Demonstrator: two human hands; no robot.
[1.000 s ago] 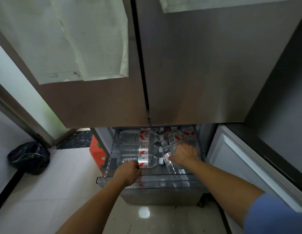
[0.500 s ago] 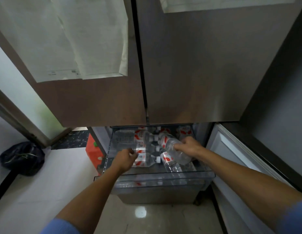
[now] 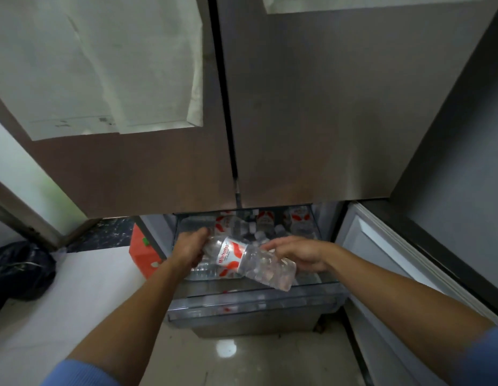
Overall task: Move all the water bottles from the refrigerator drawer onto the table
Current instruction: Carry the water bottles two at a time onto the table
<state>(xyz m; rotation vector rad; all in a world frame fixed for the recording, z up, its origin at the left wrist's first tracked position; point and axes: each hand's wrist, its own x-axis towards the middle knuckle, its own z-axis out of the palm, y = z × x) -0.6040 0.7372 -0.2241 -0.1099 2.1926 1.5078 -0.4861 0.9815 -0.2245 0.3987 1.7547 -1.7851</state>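
Note:
The refrigerator drawer point(image 3: 256, 303) is pulled out below the closed upper doors, and several clear water bottles point(image 3: 266, 221) with red-and-white labels lie inside it. One water bottle point(image 3: 252, 260) is raised above the drawer, tilted with its base toward the lower right. My left hand point(image 3: 189, 250) is closed around its neck end. My right hand point(image 3: 299, 254) is behind its base end with the fingers loosely curled along it. More bottles are partly hidden under my hands.
A lower refrigerator door point(image 3: 381, 263) stands open at the right of the drawer. A red box point(image 3: 143, 253) sits on the floor left of the drawer and a black bag point(image 3: 20, 270) lies further left. White sheets point(image 3: 108, 65) hang on the upper doors.
My right hand lifted a bottle out of the drawer and carried it left. My left hand left the bottles in the drawer and took hold of its neck end.

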